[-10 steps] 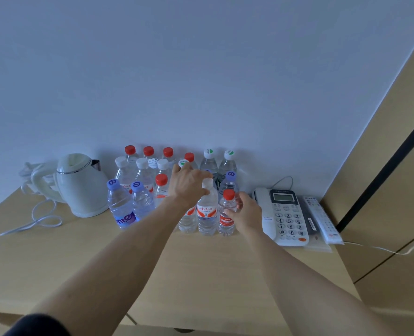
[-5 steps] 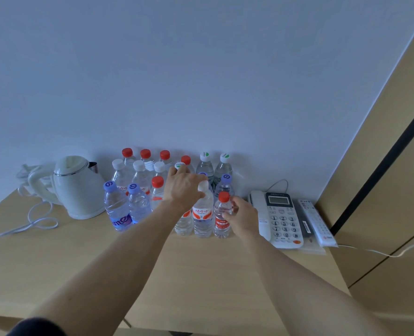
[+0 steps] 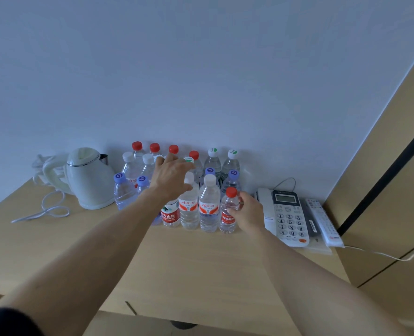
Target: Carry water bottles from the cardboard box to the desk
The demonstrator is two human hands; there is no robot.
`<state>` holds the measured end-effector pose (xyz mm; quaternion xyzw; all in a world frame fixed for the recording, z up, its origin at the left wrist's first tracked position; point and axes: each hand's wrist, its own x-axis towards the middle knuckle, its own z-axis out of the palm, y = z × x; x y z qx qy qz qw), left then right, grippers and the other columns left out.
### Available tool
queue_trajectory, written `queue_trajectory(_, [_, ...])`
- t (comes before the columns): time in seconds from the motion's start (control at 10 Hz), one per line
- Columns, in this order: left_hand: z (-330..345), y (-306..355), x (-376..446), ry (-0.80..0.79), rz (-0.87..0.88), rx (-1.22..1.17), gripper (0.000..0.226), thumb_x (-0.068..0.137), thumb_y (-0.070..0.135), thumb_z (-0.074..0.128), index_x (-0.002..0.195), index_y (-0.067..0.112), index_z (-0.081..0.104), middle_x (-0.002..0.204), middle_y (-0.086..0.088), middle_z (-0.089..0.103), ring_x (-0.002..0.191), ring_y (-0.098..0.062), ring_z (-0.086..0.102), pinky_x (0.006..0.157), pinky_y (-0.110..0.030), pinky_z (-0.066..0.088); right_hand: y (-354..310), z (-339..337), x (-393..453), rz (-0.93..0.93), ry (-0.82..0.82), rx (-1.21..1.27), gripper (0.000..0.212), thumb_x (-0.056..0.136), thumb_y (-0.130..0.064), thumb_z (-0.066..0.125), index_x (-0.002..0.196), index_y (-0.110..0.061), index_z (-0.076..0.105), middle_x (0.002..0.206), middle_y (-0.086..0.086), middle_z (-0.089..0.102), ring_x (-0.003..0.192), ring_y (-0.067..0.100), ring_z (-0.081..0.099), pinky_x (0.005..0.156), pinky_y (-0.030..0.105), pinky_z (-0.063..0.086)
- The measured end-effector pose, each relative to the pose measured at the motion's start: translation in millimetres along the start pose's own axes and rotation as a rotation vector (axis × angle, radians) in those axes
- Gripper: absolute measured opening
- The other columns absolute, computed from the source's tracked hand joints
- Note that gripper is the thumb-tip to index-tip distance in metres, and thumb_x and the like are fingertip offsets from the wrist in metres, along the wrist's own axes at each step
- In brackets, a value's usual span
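Observation:
Several water bottles (image 3: 209, 202) with red, white, blue and green-marked caps stand upright in rows at the back of the wooden desk (image 3: 201, 267), against the wall. My left hand (image 3: 170, 177) hovers over the middle of the group with its fingers spread and relaxed, holding nothing; a white-capped bottle (image 3: 189, 204) stands just to its right. My right hand (image 3: 248, 212) curls round the right side of a small red-capped bottle (image 3: 228, 214) at the right end of the front row, which stands on the desk. No cardboard box is in view.
A white electric kettle (image 3: 89, 180) with a looped cable (image 3: 46, 210) sits left of the bottles. A white desk phone (image 3: 288, 214) and a remote control (image 3: 322, 221) lie right of them. A wooden wall panel (image 3: 395, 166) rises at the right.
My left hand has let go of the white-capped bottle and opened above the group. My right hand has stayed on the small red-capped bottle.

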<state>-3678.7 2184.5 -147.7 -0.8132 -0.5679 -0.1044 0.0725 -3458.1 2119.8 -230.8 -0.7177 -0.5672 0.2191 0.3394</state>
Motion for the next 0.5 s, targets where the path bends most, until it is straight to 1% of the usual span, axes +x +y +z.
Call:
queue_trajectory(0.2, [-6, -23, -11, 0.035, -0.041, -0.016, 0.05, 0.088, 0.051, 0.068, 0.134, 0.032, 0.06, 0.132, 0.006, 0.063, 0.125, -0.024, 0.045, 0.098, -0.043, 0.03, -6, -4, -1, 0.023, -0.033, -0.02, 0.03, 0.085, -0.021, 0.076, 0.112, -0.018, 0.062, 0.109, 0.001, 0.069, 0.104, 0.022, 0.064, 0.086, 0.033, 0.05])
queue_trajectory(0.3, [-13, -36, -18, 0.025, -0.086, -0.021, 0.041, 0.094, 0.045, 0.061, 0.133, 0.031, 0.061, 0.137, 0.003, 0.061, 0.129, -0.026, 0.046, 0.101, -0.045, 0.032, -12, -10, -4, 0.047, -0.063, -0.012, 0.031, 0.086, -0.022, 0.072, 0.114, -0.021, 0.06, 0.099, -0.005, 0.062, 0.102, 0.021, 0.062, 0.085, 0.034, 0.049])
queue_trajectory(0.4, [-23, -55, -24, 0.02, -0.128, -0.023, 0.04, 0.098, 0.045, 0.054, 0.135, 0.03, 0.06, 0.141, 0.002, 0.058, 0.131, -0.026, 0.048, 0.104, -0.046, 0.034, -23, -15, -6, 0.086, -0.021, -0.028, 0.022, 0.088, -0.028, 0.063, 0.11, -0.029, 0.059, 0.09, -0.009, 0.058, 0.094, 0.02, 0.06, 0.073, 0.031, 0.045])
queue_trajectory(0.5, [-37, -72, -26, 0.015, -0.162, -0.057, 0.042, 0.098, 0.043, 0.056, 0.138, 0.029, 0.058, 0.136, -0.001, 0.062, 0.126, -0.026, 0.052, 0.104, -0.046, 0.037, -42, -24, -9, 0.091, 0.07, -0.049, 0.024, 0.091, -0.041, 0.055, 0.111, -0.029, 0.059, 0.094, -0.004, 0.063, 0.088, 0.02, 0.058, 0.07, 0.032, 0.044])
